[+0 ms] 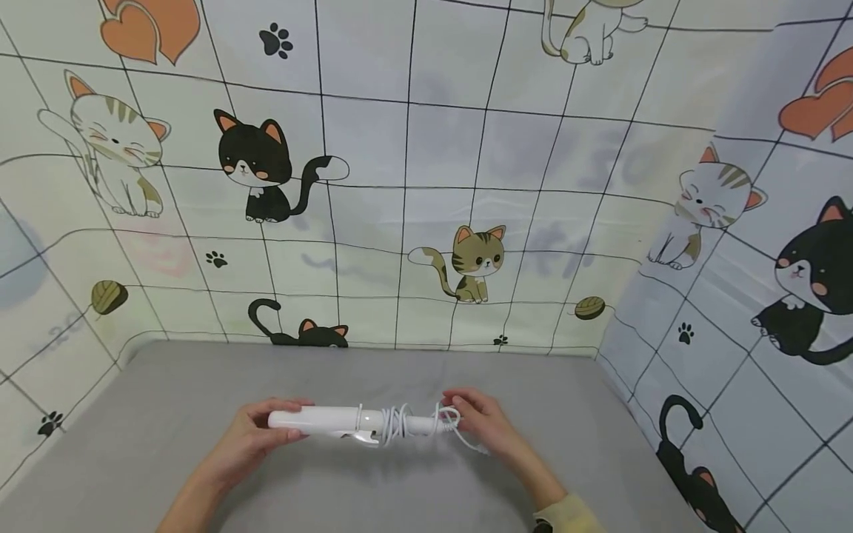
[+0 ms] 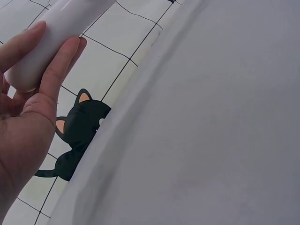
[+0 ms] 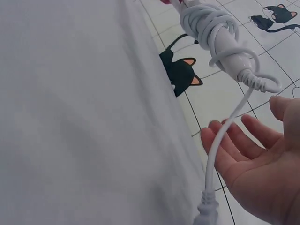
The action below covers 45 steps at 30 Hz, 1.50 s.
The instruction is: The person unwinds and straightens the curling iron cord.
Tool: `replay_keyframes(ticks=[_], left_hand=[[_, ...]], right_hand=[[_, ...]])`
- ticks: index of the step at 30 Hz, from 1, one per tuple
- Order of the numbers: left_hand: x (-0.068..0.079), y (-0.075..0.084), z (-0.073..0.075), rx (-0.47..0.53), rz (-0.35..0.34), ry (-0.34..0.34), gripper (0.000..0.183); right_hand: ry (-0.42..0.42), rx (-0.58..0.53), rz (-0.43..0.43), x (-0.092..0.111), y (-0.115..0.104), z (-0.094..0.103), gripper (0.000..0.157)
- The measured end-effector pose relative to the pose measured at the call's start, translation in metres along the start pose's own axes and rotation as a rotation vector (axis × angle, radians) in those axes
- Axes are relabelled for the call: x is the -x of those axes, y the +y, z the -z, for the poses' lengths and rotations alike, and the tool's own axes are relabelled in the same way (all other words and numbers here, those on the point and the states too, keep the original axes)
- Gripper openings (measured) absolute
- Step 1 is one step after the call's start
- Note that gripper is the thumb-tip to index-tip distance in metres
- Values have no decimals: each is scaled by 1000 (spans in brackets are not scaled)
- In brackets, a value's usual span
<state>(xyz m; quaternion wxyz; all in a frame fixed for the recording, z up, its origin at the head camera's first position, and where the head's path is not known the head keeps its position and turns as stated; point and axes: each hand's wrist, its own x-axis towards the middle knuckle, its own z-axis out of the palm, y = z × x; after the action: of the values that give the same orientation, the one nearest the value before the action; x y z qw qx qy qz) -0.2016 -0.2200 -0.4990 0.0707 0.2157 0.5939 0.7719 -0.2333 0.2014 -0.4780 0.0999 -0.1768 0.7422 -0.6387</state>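
A white curling iron (image 1: 320, 420) is held level above the grey surface, its small clip lever (image 1: 365, 438) on the near side. My left hand (image 1: 256, 433) grips the smooth thick end, thumb on one side and fingers on the other, as the left wrist view shows on the barrel (image 2: 58, 40). Around the handle at the right, a white cord (image 3: 206, 26) is wound in several loops. My right hand (image 1: 483, 422) is by the cord end of the handle, fingers loosely bent. In the right wrist view the cord's loose end, with a plug (image 3: 207, 211), hangs across those fingers (image 3: 239, 140).
A grey cloth-like surface (image 1: 373, 496) lies beneath both hands. White walls (image 1: 440, 148) with grid lines and printed cats enclose it at the back, left and right. A yellow sleeve (image 1: 569, 514) covers the right forearm.
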Motion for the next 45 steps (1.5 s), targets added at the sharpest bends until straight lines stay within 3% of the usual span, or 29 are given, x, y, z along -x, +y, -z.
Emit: replay_keyframes(ticks=[7, 15, 24, 30, 37, 45], left_hand=[[0, -1, 2, -8, -23, -15, 42], [7, -3, 2, -31, -9, -8, 40], [10, -3, 3, -53, -15, 14, 39], [13, -6, 8, -58, -22, 62, 41], [17, -5, 14, 1, -51, 99, 45], [18, -1, 15, -8, -36, 110, 46]], right_hand=[[-81, -81, -23, -6, 0, -10, 46], [41, -17, -82, -1, 1, -11, 35], [77, 70, -39, 5, -4, -8, 26], [145, 164, -56, 14, -13, 4, 24], [210, 239, -44, 23, -13, 25, 20], [204, 372, 8, 26, -14, 42, 17]])
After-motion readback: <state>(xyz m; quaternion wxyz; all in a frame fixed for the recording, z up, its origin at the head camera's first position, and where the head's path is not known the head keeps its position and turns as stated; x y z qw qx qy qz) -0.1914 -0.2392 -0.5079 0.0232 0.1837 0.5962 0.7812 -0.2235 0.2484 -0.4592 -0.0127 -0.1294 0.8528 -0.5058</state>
